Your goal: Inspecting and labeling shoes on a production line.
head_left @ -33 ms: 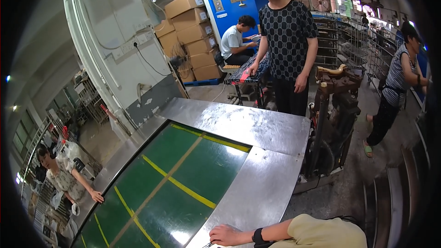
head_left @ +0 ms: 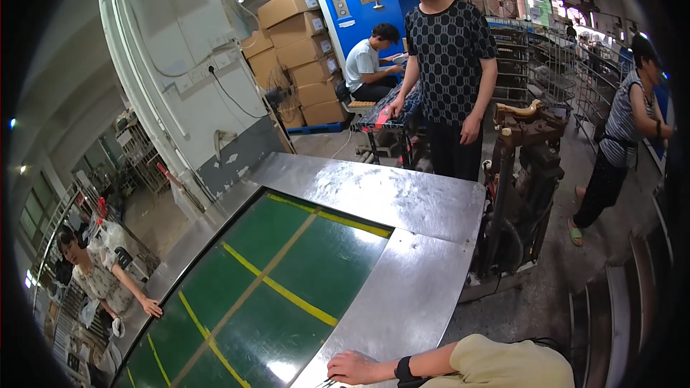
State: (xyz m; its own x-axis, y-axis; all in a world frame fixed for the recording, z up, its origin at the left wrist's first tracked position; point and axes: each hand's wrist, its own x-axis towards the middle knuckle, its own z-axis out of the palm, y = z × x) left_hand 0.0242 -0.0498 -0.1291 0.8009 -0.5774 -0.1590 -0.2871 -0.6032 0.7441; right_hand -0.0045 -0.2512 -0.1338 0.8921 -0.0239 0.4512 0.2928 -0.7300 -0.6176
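Note:
At the bottom edge my right hand [head_left: 351, 368] rests on the metal border of a worktable [head_left: 402, 284]. Its fingers are curled, and a thin dark item pokes out under the fingertips, too small and cut off to name. The forearm wears a black wristband [head_left: 404, 369] below a pale yellow sleeve [head_left: 499, 363]. Left of this hand lies a green belt surface [head_left: 287, 294] with yellow and tan stripes, bare where it shows. My left hand does not appear.
A person in a patterned black shirt [head_left: 451, 65] stands beyond the table. Someone at the left rests a hand [head_left: 152, 307] on its far border. A heavy dark machine [head_left: 517, 201] stands off the right corner. Cartons [head_left: 310, 72] are stacked behind; another worker [head_left: 624, 122] is far right.
The worker at the far right has shifted slightly, with the head and arm a little changed. My right hand stays practically where it was.

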